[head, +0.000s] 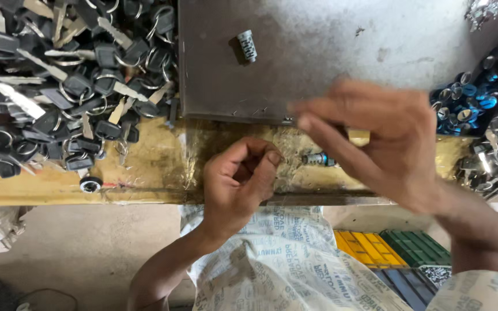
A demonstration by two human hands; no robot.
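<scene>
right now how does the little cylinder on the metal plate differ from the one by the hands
The cylinder on the grey plate is pale silver, ribbed and lies alone, far from both hands. The cylinder on the wooden bench is darker with a bluish end and lies between the left hand and right hand. Both are small, metal and lying down.

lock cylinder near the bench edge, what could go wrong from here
The small lock cylinder lies loose between the left hand and the blurred right hand, close to the bench edge; a knock could roll it off. A second cylinder sits loose on the metal plate and could get mixed up. The key pile crowds the left side, so small parts could get lost in it.
</scene>
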